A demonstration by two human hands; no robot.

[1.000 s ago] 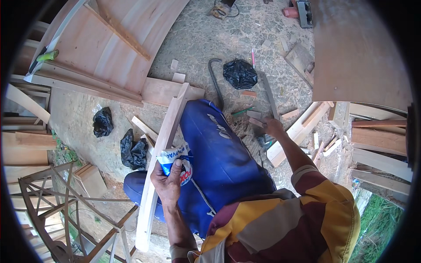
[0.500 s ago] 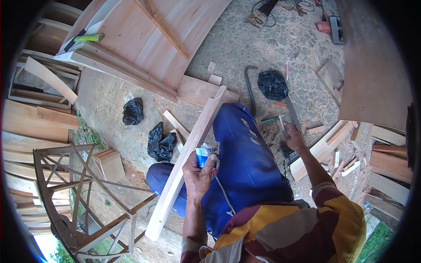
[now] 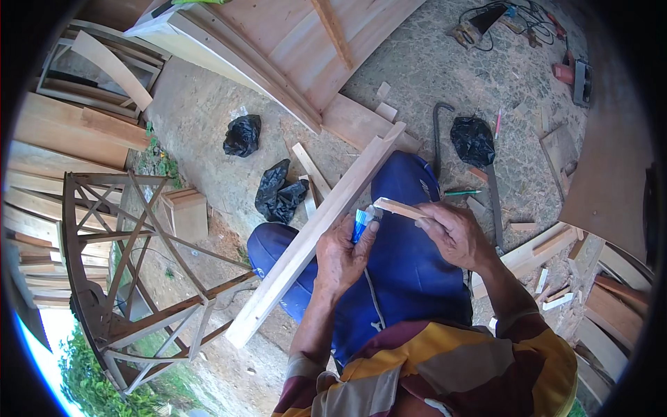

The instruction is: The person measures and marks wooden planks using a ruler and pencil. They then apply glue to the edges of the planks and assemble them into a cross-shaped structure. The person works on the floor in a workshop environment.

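Hands (image 3: 339, 258) (image 3: 455, 235), two; one packet (image 3: 360, 225) in left, one stick (image 3: 401, 208) in right

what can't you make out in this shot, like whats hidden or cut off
- blue-and-white packet: head view, mostly hidden by the left hand
- wood strip: head view, its near end covered by the right hand
- black plastic bags: head view, insides hidden by crumpled plastic
- green handle: head view, cut off by the upper edge
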